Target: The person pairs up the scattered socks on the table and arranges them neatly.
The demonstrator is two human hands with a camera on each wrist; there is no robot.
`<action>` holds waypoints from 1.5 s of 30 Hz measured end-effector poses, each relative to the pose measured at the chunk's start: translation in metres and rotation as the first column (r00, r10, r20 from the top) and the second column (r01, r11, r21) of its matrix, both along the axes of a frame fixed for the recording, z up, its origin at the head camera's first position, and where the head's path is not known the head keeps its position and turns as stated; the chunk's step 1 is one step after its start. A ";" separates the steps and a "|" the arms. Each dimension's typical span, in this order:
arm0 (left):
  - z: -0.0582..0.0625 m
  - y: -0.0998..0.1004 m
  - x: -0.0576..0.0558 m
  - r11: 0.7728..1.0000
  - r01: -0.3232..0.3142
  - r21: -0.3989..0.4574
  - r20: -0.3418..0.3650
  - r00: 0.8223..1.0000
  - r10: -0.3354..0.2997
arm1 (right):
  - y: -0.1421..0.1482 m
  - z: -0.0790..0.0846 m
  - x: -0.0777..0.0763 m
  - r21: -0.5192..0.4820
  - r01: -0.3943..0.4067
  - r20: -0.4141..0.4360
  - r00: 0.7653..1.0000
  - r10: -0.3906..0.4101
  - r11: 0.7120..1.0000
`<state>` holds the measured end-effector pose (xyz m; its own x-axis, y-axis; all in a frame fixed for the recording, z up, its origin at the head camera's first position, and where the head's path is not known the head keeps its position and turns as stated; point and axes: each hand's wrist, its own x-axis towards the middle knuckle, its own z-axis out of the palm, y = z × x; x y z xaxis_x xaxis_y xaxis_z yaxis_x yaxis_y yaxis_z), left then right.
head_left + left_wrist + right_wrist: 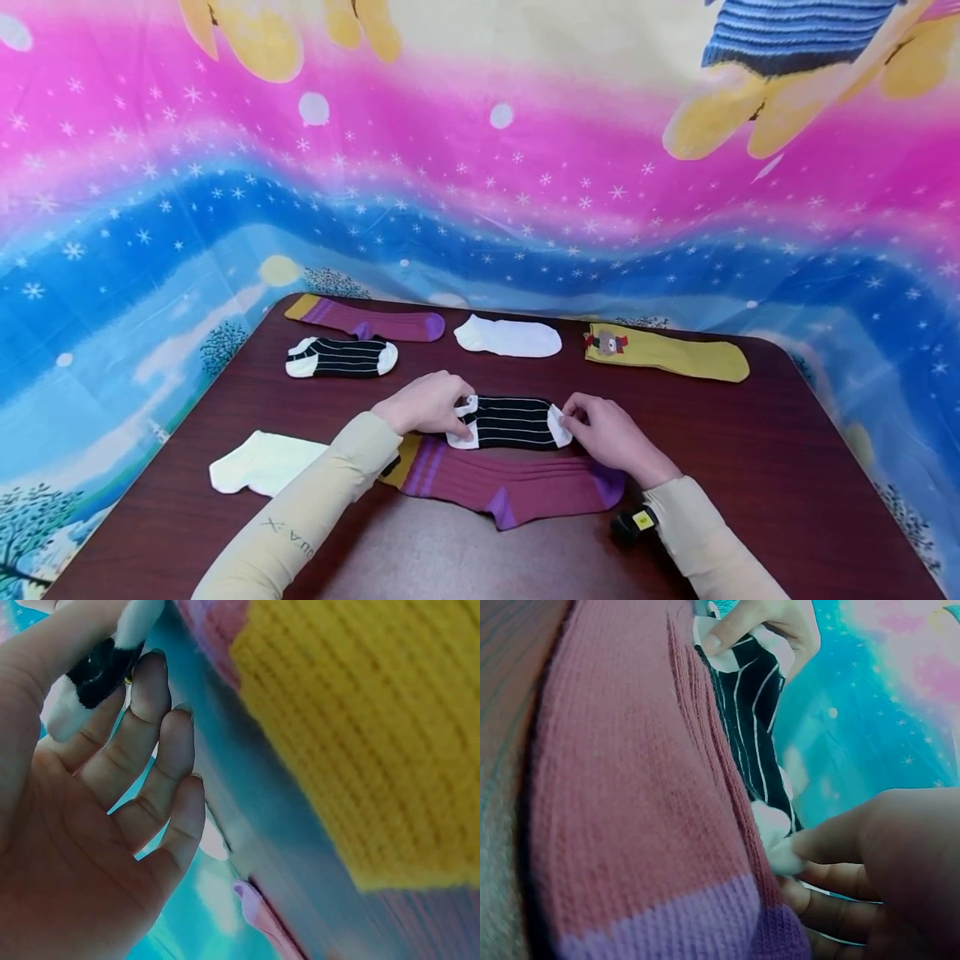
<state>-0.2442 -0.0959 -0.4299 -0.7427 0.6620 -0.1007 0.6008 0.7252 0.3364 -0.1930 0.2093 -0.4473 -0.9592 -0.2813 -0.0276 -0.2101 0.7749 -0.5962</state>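
Note:
A black ankle sock (513,422) with thin white stripes and white ends lies stretched sideways between my two hands. My left hand (431,403) pinches its left end at the white heel and cuff; in the left wrist view the thumb lies over the black-and-white fabric (99,671). With thumb and fingertips my right hand (609,432) pinches the white toe (771,825). Just in front of it lies a long maroon sock (465,483) with purple heel and toe and a mustard cuff (360,742), close under both hands.
Along the table's far side lie another maroon sock (386,322), a white ankle sock (510,337) and a mustard sock (675,354) with an animal motif. A second striped black sock (348,357) is at the left. My left sleeve partly covers another white sock (262,462).

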 end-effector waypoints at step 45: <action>0.008 0.021 -0.015 0.964 -0.028 0.263 -0.010 0.999 0.031 | 0.045 0.010 -0.011 -0.352 0.272 -0.001 0.957 -0.291 0.896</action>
